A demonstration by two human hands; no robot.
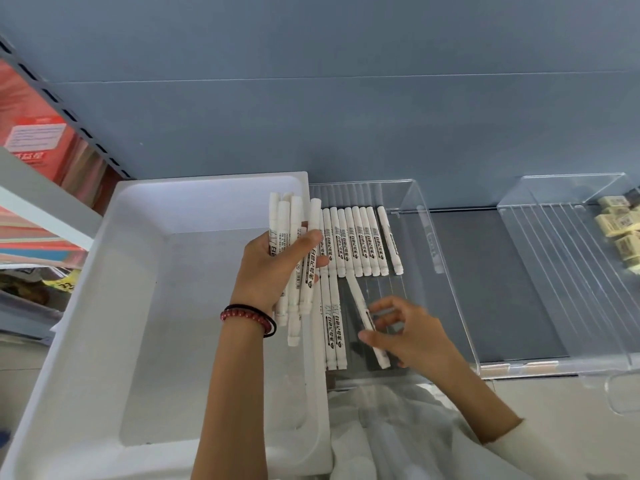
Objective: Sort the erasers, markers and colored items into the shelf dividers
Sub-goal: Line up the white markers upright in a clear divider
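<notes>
I'm watching my left hand (273,268) curling its fingers round a bundle of smooth white markers (294,237) over the matte white bin's (138,237) right rim. My right hand (412,337) is pinching one tilted marker (356,296) inside the clear acrylic tray (450,289). A neat marker row (360,244) is lining the tray's far edge, with bare ribbed floor showing rightward. Blocky cream erasers (620,223) are sitting in the far-right divider (554,271).

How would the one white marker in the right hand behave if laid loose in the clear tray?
Probably stiff and light: the right hand pinches the marker with fingertips and it looks straight. Its round barrel would likely roll on the smooth clear tray unless nestled against the row of markers.
</notes>
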